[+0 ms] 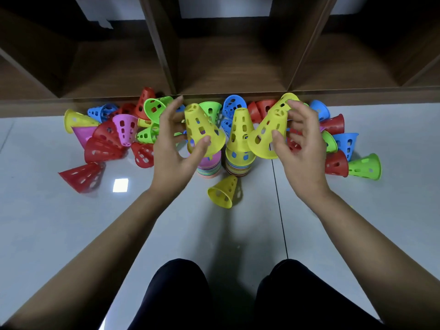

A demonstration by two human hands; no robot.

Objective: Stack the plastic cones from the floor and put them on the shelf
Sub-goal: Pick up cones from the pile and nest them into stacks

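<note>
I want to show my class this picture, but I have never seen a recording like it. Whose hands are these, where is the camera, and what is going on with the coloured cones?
The camera sits on a person's head, looking down at their own arms. The left hand holds a yellow cone above a pink-topped stack. The right hand holds a tilted yellow cone beside a second stack. Loose cones lie on the floor before empty wooden shelves.

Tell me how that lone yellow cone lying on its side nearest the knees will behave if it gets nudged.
The lone yellow cone looks like thin, perforated plastic, so probably light and easily sent skidding across the glossy floor. Lying on its tapered side, it would likely roll in a curve.
</note>
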